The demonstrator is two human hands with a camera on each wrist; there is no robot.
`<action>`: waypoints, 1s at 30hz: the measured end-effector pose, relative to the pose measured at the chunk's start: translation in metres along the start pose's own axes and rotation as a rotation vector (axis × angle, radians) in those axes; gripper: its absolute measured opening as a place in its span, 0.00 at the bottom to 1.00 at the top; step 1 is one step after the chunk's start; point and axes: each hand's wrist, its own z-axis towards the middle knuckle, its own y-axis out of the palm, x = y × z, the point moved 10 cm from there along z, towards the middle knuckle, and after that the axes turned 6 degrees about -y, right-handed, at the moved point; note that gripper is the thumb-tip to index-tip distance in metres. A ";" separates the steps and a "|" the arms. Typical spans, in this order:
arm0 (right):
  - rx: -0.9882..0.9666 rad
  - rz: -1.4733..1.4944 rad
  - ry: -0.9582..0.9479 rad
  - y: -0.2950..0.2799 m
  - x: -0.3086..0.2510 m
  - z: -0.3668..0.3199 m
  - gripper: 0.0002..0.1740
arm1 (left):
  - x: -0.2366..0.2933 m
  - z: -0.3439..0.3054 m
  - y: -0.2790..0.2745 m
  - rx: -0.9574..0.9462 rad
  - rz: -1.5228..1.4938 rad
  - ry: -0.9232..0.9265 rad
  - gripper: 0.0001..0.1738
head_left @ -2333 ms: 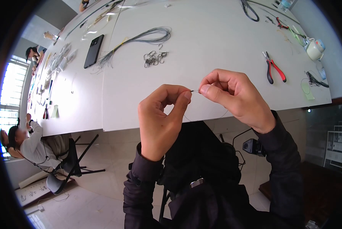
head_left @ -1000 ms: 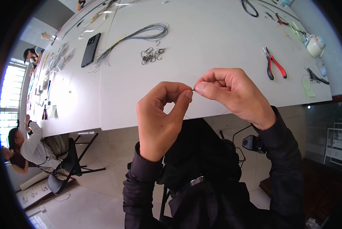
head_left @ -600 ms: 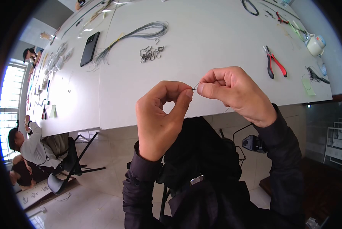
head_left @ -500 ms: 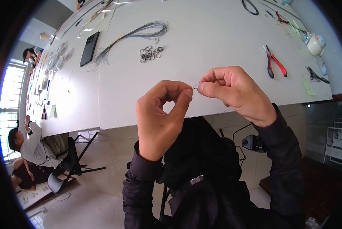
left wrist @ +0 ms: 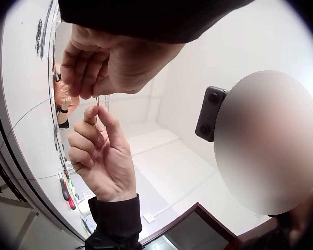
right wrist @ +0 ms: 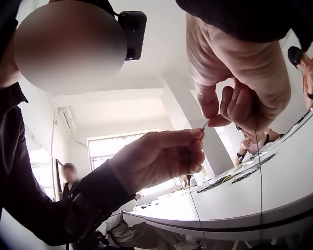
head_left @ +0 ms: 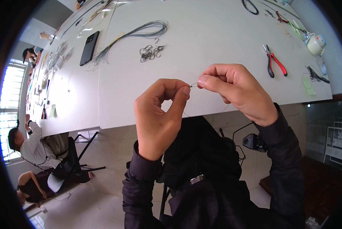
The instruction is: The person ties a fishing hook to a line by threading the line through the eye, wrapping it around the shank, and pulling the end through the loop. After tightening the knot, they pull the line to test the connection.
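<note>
In the head view, my left hand (head_left: pixel 159 118) pinches a small dark piece at the end of a doubled thin line (head_left: pixel 194 84), between thumb and index finger. Most of that piece is hidden by the fingertips. My right hand (head_left: pixel 238 93) pinches the line just to the right, leaving a short taut stretch between the hands. Loose line sags below both hands toward the table's front edge. The right wrist view shows the thin line (right wrist: pixel 260 182) hanging down from the right hand. Beyond the hands lies a pile of dark fish hooks (head_left: pixel 151 53).
A bundle of grey lines (head_left: pixel 152 27) with a yellow tie lies on the white table (head_left: pixel 217 34), beside a black phone (head_left: pixel 89 48). Red-and-black pliers (head_left: pixel 274 63) lie to the right. Far right are a white bottle (head_left: pixel 315 45) and dark strands (head_left: pixel 316 75). Other people sit at left.
My hands have drawn slightly apart, the left one shifting a little left, so more line shows between the fingertips. In the background at lower left, a person has bent down.
</note>
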 end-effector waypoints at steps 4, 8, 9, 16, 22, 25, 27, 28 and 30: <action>-0.010 -0.029 -0.038 -0.002 0.001 -0.001 0.12 | -0.002 0.000 -0.002 0.009 -0.022 -0.031 0.05; -0.020 -0.154 -0.168 -0.004 -0.005 0.000 0.10 | -0.008 0.001 0.000 -0.058 -0.175 -0.093 0.06; -0.031 -0.145 -0.171 -0.004 -0.005 0.001 0.10 | -0.009 0.001 0.000 -0.073 -0.198 -0.117 0.07; -0.059 -0.071 -0.176 0.000 0.000 0.004 0.09 | -0.018 0.001 0.004 -0.162 -0.380 -0.222 0.09; -0.079 -0.049 -0.240 0.002 -0.003 0.003 0.08 | -0.020 0.002 0.003 -0.150 -0.395 -0.222 0.09; -0.066 -0.060 -0.259 0.002 -0.005 0.003 0.08 | -0.021 0.001 0.004 -0.154 -0.373 -0.233 0.09; -0.081 -0.068 -0.279 0.005 -0.008 0.002 0.08 | -0.021 0.001 0.004 -0.150 -0.356 -0.233 0.09; -0.088 -0.071 -0.289 0.006 -0.010 0.002 0.08 | -0.021 0.001 0.004 -0.148 -0.354 -0.230 0.09; -0.077 -0.090 -0.277 0.004 -0.004 0.005 0.08 | -0.021 0.002 0.005 -0.157 -0.377 -0.242 0.09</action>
